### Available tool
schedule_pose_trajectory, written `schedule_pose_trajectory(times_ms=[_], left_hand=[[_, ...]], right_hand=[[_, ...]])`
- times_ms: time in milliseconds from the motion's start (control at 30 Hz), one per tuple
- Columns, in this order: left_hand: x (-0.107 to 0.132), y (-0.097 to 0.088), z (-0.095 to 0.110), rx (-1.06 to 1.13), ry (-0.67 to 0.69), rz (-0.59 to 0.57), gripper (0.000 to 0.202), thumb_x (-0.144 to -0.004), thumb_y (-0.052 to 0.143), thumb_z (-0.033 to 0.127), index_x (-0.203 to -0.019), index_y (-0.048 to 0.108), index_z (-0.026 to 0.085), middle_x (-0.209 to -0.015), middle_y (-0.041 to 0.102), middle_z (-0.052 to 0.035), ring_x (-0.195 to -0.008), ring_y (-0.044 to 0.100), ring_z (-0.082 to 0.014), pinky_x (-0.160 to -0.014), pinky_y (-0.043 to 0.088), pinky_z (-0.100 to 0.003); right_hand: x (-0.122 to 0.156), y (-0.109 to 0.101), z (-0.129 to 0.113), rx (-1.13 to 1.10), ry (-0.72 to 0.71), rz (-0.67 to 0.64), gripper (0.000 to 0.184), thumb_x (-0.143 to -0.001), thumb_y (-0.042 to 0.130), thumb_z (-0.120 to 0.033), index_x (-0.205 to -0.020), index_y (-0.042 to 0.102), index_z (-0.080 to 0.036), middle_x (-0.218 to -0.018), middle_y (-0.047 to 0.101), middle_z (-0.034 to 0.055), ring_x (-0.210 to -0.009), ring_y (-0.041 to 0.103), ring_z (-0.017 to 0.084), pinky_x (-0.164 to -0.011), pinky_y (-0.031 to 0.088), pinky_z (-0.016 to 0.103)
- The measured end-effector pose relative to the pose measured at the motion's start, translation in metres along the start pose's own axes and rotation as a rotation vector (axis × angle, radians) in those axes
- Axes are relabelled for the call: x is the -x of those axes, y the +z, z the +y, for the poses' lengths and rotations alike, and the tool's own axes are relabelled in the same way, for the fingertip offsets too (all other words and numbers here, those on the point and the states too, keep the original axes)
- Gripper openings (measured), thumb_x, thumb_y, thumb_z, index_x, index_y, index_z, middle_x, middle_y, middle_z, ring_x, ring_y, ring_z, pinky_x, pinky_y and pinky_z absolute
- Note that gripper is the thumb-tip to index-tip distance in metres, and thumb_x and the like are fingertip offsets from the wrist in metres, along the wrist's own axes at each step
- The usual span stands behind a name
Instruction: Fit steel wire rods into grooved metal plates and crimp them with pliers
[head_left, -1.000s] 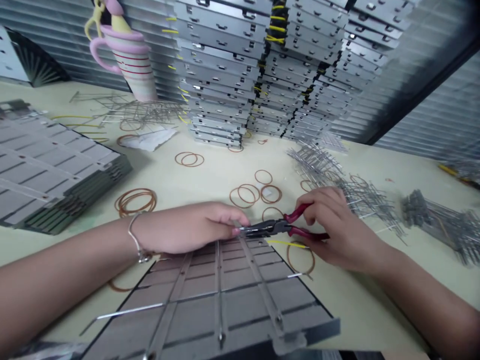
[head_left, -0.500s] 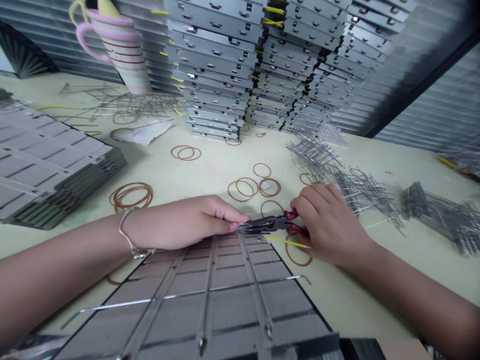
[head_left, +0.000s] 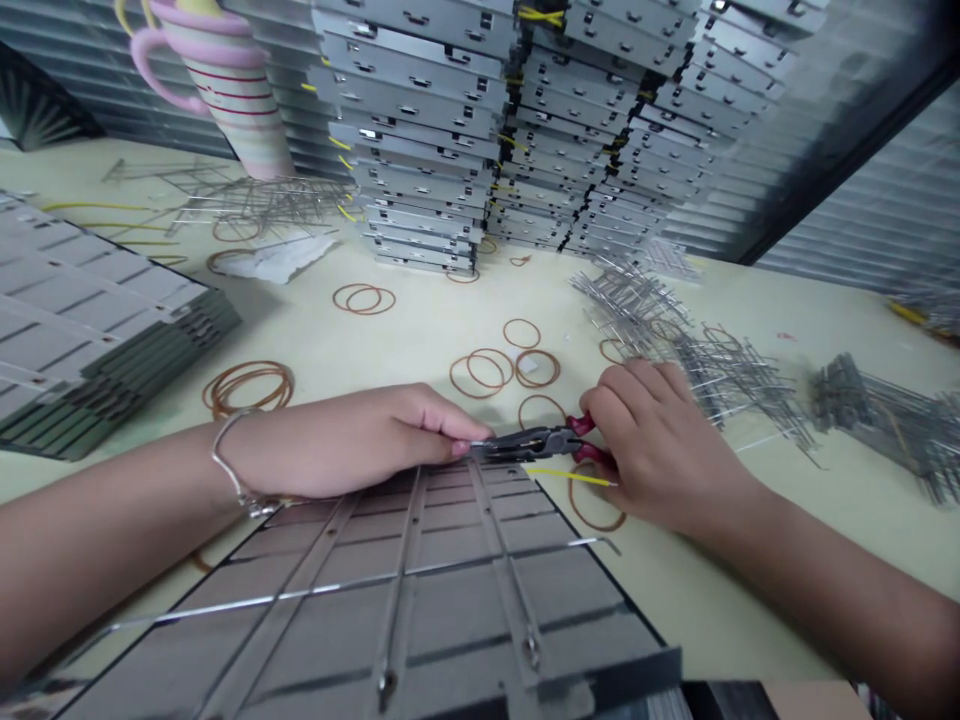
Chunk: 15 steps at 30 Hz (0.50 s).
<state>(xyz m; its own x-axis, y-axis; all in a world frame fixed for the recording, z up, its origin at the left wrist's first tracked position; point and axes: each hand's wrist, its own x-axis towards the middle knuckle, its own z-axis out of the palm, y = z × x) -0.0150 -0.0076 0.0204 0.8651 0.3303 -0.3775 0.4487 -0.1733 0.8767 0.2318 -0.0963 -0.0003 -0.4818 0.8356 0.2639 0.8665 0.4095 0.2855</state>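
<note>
right hand (head_left: 651, 440) curled round pliers (head_left: 551, 441)

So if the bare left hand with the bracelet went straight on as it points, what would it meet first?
Most likely the red-handled, dark metal pliers: their nose lies by the fingertips of the left hand, though actual contact is unclear. Farther along sits the bare right hand.

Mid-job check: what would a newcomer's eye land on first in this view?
Probably the tall stacks of grey metal units filling the upper middle, with a pink-handled striped cup to their left. Then, in the centre, the red-handled pliers in the right hand, their tips by the left hand's fingertips at the far edge of the gridded panel.
</note>
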Motion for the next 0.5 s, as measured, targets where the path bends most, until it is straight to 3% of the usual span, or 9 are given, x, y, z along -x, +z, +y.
schedule_pose_trajectory(times_ms=[200, 367, 500], left_hand=[[0.002, 0.004, 0.001, 0.011, -0.002, -0.010, 0.032, -0.094, 0.037, 0.023, -0.105, 0.067, 0.017, -0.106, 0.068, 0.0026, -0.096, 0.058, -0.0169, -0.085, 0.042, -0.022], [0.004, 0.004, 0.002, 0.003, 0.001, 0.070, 0.031, -0.092, 0.042, 0.023, -0.111, 0.067, 0.020, -0.104, 0.070, 0.0042, -0.095, 0.059, -0.0153, -0.085, 0.042, -0.022], [0.003, 0.002, 0.003, 0.043, -0.019, 0.026, 0.032, -0.092, 0.041, 0.022, -0.107, 0.069, 0.020, -0.106, 0.069, 0.0022, -0.097, 0.060, -0.0166, -0.087, 0.042, -0.024]], right_hand=[[0.000, 0.001, -0.003, 0.014, 0.033, -0.006, 0.005, -0.068, 0.051, -0.019, -0.073, 0.051, -0.017, -0.074, 0.049, 0.0078, -0.074, 0.042, 0.024, -0.069, 0.030, 0.035], [0.008, 0.005, 0.016, 0.062, 0.068, -0.028, 0.007, -0.069, 0.051, -0.015, -0.075, 0.048, -0.018, -0.078, 0.052, 0.0073, -0.079, 0.044, 0.024, -0.070, 0.030, 0.035], [0.011, 0.001, 0.022, 0.023, 0.123, 0.024, 0.010, -0.071, 0.051, -0.016, -0.080, 0.047, -0.019, -0.083, 0.053, 0.0077, -0.081, 0.043, 0.024, -0.070, 0.029, 0.036]])
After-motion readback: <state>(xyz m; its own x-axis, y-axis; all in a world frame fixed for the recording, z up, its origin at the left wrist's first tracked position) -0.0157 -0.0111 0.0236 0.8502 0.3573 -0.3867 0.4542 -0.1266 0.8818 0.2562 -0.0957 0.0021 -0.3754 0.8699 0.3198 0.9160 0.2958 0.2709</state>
